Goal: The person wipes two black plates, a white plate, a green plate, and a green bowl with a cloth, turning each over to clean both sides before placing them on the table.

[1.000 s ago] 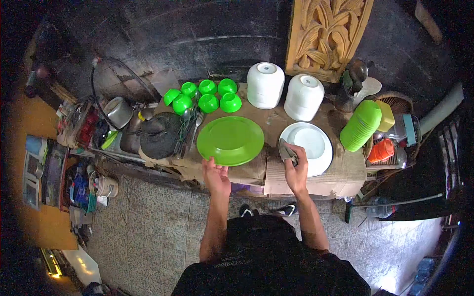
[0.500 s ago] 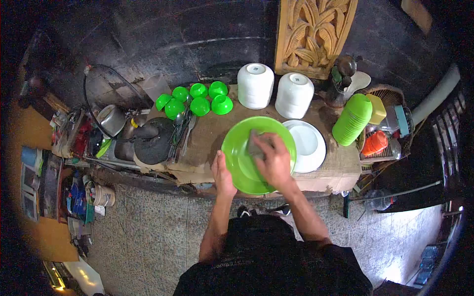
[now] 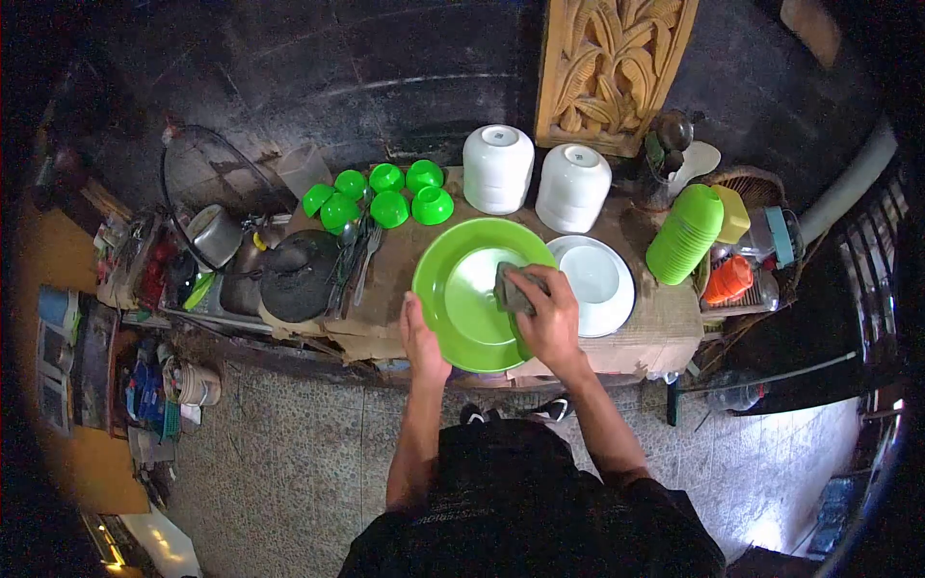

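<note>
A wide lime-green plastic basin (image 3: 462, 289) is held over the front of the counter, its hollow side facing me. My left hand (image 3: 424, 351) grips its lower left rim, with part of the fingers hidden behind the edge. Bunched in my right hand (image 3: 551, 320) is a grey cloth (image 3: 513, 292), pressed against the inside of the basin, right of its middle. Just right of the basin lies a stack of white plates (image 3: 602, 313), partly covered by it.
White bowls in two upturned stacks (image 3: 498, 169) stand behind the basin. Small green bowls (image 3: 390, 209), spoons and forks (image 3: 366, 262) and a stone mortar (image 3: 299, 279) are on the left. To the right are stacked green cups (image 3: 686, 236) and a basket (image 3: 761, 188).
The cloth in my right hand has moved slightly right and down across the basin. The basin and my left hand have shifted a little to the left.
</note>
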The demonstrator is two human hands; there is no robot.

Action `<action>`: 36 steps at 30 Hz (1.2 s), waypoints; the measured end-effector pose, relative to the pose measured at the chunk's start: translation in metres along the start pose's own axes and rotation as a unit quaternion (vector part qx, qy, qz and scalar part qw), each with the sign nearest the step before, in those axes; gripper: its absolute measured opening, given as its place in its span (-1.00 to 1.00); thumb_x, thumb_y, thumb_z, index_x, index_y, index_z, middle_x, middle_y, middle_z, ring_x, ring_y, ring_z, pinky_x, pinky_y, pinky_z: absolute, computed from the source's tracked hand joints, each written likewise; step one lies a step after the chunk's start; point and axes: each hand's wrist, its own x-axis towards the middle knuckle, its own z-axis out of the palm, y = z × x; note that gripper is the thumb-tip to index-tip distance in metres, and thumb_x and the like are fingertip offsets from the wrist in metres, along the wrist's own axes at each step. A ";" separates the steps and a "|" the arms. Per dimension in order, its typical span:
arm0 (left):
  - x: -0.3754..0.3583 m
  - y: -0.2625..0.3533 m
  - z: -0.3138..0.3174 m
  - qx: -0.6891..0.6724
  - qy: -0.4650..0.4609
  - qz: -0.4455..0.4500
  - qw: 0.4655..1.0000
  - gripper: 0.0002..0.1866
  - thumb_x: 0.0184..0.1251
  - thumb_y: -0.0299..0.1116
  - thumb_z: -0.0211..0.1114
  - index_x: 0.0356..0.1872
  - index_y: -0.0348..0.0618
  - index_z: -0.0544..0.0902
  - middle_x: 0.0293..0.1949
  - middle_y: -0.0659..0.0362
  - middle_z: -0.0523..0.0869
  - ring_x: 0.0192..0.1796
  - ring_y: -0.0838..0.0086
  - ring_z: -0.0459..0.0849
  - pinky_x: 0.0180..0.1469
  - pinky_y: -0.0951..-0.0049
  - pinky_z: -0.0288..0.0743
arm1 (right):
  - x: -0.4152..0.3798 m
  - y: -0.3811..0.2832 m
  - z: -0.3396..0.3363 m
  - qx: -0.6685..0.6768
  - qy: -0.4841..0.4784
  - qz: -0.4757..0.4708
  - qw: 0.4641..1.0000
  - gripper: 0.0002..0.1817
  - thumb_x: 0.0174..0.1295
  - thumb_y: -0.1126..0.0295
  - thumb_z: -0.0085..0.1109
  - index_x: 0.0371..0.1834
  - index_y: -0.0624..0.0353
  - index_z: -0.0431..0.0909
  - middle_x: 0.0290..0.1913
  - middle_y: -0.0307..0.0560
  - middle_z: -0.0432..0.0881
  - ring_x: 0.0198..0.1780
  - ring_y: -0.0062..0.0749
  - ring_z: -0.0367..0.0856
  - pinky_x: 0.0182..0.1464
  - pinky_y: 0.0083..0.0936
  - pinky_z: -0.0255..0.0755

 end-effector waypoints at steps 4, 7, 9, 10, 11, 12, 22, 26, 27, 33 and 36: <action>-0.004 -0.003 0.004 0.000 -0.036 -0.006 0.999 -0.50 0.72 0.03 0.06 0.27 -0.24 0.55 0.12 0.11 0.69 0.08 0.38 0.71 0.12 0.29 0.65 | 0.006 -0.015 0.002 0.013 -0.019 0.000 1.000 -0.30 -0.14 0.61 0.36 0.24 0.09 0.68 0.14 0.01 0.60 0.10 0.02 0.62 0.16 -0.10 0.59; 0.000 0.001 0.002 0.011 -0.030 0.003 0.999 -0.49 0.72 0.04 0.06 0.27 -0.25 0.55 0.13 0.11 0.69 0.10 0.38 0.71 0.12 0.29 0.65 | -0.009 -0.023 0.005 0.044 -0.055 -0.038 0.997 -0.29 -0.12 0.55 0.42 0.27 0.07 0.67 0.17 0.01 0.61 0.11 0.01 0.63 0.16 -0.12 0.59; 0.005 0.007 -0.004 0.015 -0.016 0.014 1.000 -0.48 0.72 0.05 0.06 0.26 -0.25 0.55 0.14 0.09 0.68 0.11 0.37 0.71 0.12 0.28 0.65 | -0.021 -0.024 0.005 0.068 -0.098 -0.063 0.991 -0.31 -0.11 0.50 0.48 0.26 0.07 0.68 0.17 0.01 0.62 0.11 0.01 0.64 0.17 -0.15 0.59; 0.007 0.009 -0.008 -0.007 -0.033 0.018 0.999 -0.47 0.72 0.05 0.04 0.30 -0.25 0.53 0.17 0.07 0.68 0.15 0.33 0.70 0.18 0.25 0.63 | -0.025 -0.019 0.004 0.069 -0.098 -0.064 0.991 -0.31 -0.11 0.50 0.48 0.26 0.07 0.68 0.17 0.01 0.62 0.11 0.01 0.64 0.17 -0.15 0.59; 0.008 0.011 -0.011 -0.029 -0.051 0.022 0.998 -0.46 0.72 0.05 0.01 0.33 -0.25 0.51 0.21 0.05 0.67 0.19 0.29 0.69 0.23 0.21 0.62 | -0.029 -0.012 0.003 0.061 -0.094 -0.058 0.992 -0.32 -0.11 0.50 0.47 0.24 0.08 0.70 0.16 0.02 0.63 0.11 0.01 0.65 0.17 -0.15 0.60; 0.008 0.011 -0.012 -0.030 -0.050 0.022 0.998 -0.46 0.72 0.05 0.01 0.33 -0.25 0.51 0.21 0.05 0.67 0.19 0.29 0.69 0.23 0.21 0.62 | -0.030 -0.008 0.000 0.052 -0.090 -0.052 0.993 -0.34 -0.11 0.51 0.47 0.23 0.08 0.71 0.16 0.02 0.63 0.11 0.01 0.65 0.17 -0.16 0.60; -0.006 -0.012 -0.005 -0.003 -0.119 -0.106 0.987 -0.35 0.71 0.13 -0.02 0.28 -0.36 0.56 0.14 0.00 0.73 0.07 0.29 0.77 0.13 0.22 0.70 | 0.030 -0.005 -0.010 0.039 0.088 0.109 0.989 -0.47 -0.01 0.62 0.28 0.15 0.23 0.70 0.12 0.15 0.59 0.10 0.12 0.64 0.17 -0.16 0.57; -0.010 -0.015 0.000 -0.009 -0.135 -0.144 0.980 -0.23 0.68 0.30 -0.18 0.38 -0.25 0.51 0.25 0.04 0.68 0.23 0.29 0.68 0.31 0.21 0.56 | 0.033 -0.031 0.000 0.002 0.022 0.056 0.998 -0.51 -0.02 0.50 0.41 0.09 0.18 0.72 0.09 0.07 0.60 0.05 0.04 0.66 0.10 -0.13 0.60; -0.010 -0.016 -0.001 0.019 -0.148 -0.146 0.978 -0.18 0.66 0.36 -0.23 0.46 -0.19 0.46 0.34 0.07 0.63 0.35 0.28 0.61 0.42 0.20 0.47 | 0.030 -0.038 0.007 0.005 0.009 0.029 1.000 -0.50 -0.05 0.52 0.41 0.08 0.18 0.72 0.07 0.06 0.62 0.04 0.04 0.66 0.08 -0.14 0.61; 0.000 -0.017 -0.004 -0.083 -0.116 -0.111 0.984 -0.24 0.66 0.35 -0.18 0.37 -0.13 0.54 0.20 0.13 0.71 0.21 0.32 0.69 0.30 0.23 0.54 | 0.001 -0.065 0.020 0.028 -0.072 -0.067 0.995 -0.40 -0.14 0.48 0.48 0.14 0.13 0.71 0.11 -0.01 0.62 0.02 -0.03 0.65 0.09 -0.18 0.61; 0.014 -0.009 -0.008 -0.086 -0.080 -0.128 0.985 -0.30 0.65 0.32 -0.11 0.30 -0.10 0.58 0.14 0.15 0.74 0.12 0.34 0.73 0.18 0.24 0.61 | -0.016 -0.065 0.020 0.034 -0.094 -0.099 0.990 -0.30 -0.19 0.43 0.55 0.21 0.09 0.70 0.15 -0.06 0.61 0.04 -0.08 0.63 0.10 -0.19 0.61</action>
